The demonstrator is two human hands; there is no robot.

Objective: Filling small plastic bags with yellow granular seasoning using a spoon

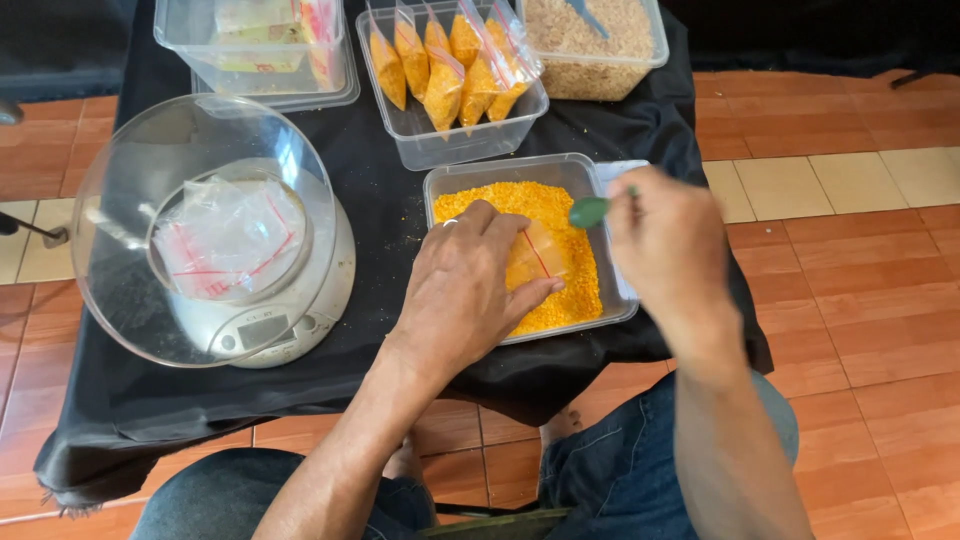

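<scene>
My left hand [462,290] holds a small clear bag with a red zip strip [541,252] inside a clear plastic tub [500,170] full of orange-yellow grains [540,205]. My right hand [668,240] hovers over the tub's right side, gripping a small green spoon [588,211] whose bowl points at the bag. The right hand is blurred.
A kitchen scale [262,325] carries a clear bowl [120,210] with empty bags [228,235]. Behind stand a tub of filled orange bags [450,60], a tub of brown grains [590,40] and a tub of packets [260,45], all on a black-clothed table [380,190]. Tiled floor [860,250] lies right.
</scene>
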